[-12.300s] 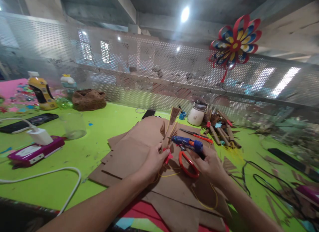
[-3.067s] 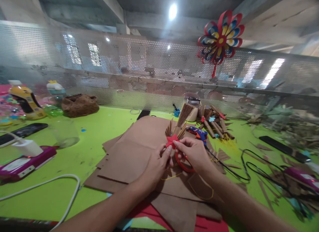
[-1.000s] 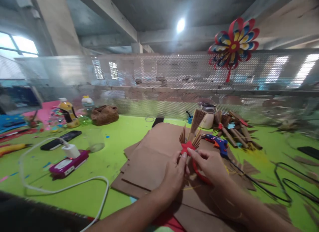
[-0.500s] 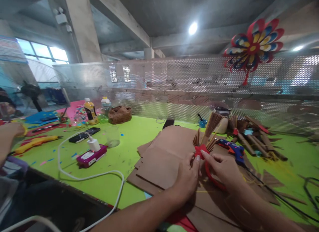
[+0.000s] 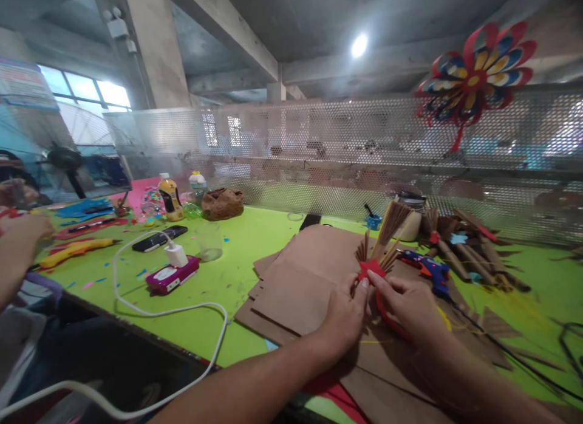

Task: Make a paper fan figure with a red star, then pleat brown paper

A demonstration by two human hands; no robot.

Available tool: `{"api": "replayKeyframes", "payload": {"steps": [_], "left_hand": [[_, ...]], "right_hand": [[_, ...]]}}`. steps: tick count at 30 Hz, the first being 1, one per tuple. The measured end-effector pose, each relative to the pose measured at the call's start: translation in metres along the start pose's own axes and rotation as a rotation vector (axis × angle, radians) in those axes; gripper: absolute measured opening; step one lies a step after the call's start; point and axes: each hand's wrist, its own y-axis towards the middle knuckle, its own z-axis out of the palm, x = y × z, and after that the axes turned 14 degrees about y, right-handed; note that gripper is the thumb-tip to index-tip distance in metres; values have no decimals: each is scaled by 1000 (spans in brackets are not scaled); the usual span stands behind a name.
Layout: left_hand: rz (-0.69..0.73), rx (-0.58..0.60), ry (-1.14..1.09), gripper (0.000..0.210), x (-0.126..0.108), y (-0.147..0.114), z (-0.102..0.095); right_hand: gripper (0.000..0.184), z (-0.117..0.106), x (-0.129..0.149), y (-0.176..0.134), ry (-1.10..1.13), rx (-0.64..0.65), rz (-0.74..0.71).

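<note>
So the thing to look at here is how the paper bundle point(image 5: 392, 226) sits relative to the two hands: it's right in the grip, with its bottom end between them, and the long axis runs up and away from the fingers, leaning a bit to the right. The tall pleated fan is the far end, with shorter fans splayed out either side of it lower down, and the red star point(image 5: 370, 270) sits across the front where they all come together. Neither hand is really nearer, since both are touching. The left hand point(image 5: 345, 311) is clamped around the low end from the left, thumb up against the bottom of the star; the right hand point(image 5: 410, 302) comes in from the other side with its fingertips pinched on the star's lower right. What the fingers do behind the paper I can't tell, they're hidden. Because of that lean, the top of the tall fan ends up more over the right hand's side. The whole thing is held up over a stack of brown paper sheets point(image 5: 291, 290) on the green tabletop point(image 5: 248, 235). A red handle loop point(image 5: 386, 318), probably scissors, shows just below the right hand, mostly covered. The blue glue gun point(image 5: 426, 269) lies just beyond that hand, nozzle aimed back toward the bundle.
</note>
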Motion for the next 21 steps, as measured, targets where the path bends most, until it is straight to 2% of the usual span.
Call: {"api": "replayKeyframes", "payload": {"steps": [4, 8, 12, 18, 21], "left_hand": [[-38, 39, -71, 28, 4, 3, 2], [-197, 80, -168, 32, 6, 9, -1], [-324, 37, -287, 33, 3, 18, -10], [-406, 47, -390, 29, -4, 27, -20], [-402, 54, -375, 33, -6, 28, -21]], "right_hand": [[49, 2, -1, -1, -47, 19, -80], [48, 2, -3, -3, -83, -18, -153], [47, -2, -2, -3, -64, -37, -242], [40, -15, 0, 4, -141, -89, -309], [36, -20, -1, 12, -88, -125, -293]]}}
